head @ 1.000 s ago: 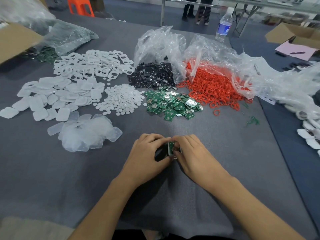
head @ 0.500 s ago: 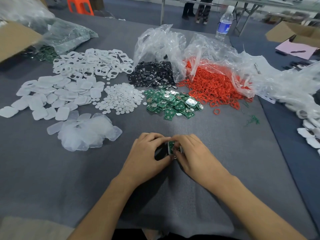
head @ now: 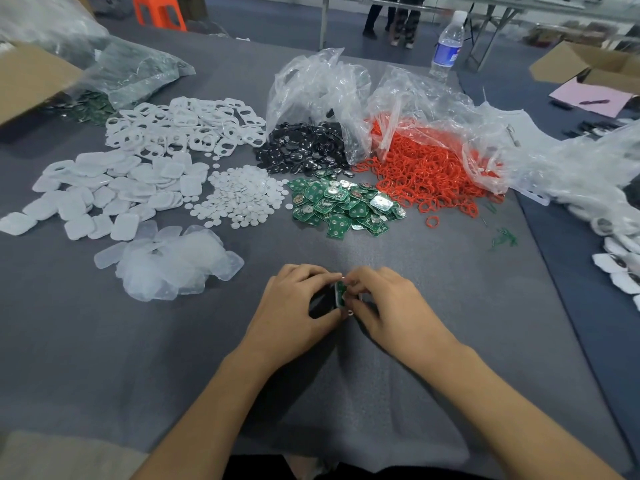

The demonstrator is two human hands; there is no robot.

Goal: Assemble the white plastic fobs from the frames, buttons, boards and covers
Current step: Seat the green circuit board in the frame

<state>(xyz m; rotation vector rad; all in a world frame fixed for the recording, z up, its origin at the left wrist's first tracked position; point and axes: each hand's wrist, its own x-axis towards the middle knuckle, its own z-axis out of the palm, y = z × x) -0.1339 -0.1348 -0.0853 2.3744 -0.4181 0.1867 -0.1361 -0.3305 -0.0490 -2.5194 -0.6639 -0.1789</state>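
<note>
"Since you can see over the shoulder, what's laid out on that grey table [head: 131, 341]?"

"Clear plastic bags [head: 318, 88] across the upper middle of the frame, with black oval pieces [head: 304, 147] and red rings [head: 426, 171] spilling out of them. Left of those are white frames [head: 180, 126], heaped above flat white covers [head: 104, 192]. Below these, nearer the person, there's a mound of cloudy translucent covers [head: 173, 268]. White round buttons [head: 242, 197] sit in the centre, green boards [head: 343, 206] just right of them."

"And the hands?"

"Both low in the centre. The forearms come up from the bottom edge and close in like a V. The left hand [head: 291, 306] and right hand [head: 391, 306] are knuckles-up, fingers curled, fingertips meeting."

"Holding what?"

"One part-built fob [head: 341, 293], pinched from both sides right where the fingertips meet, well below the pile of boards. It stands on edge. A sliver of green with a pale rim shows and the fingers hide the rest. Whether it touches the cloth, I can't tell."
</note>
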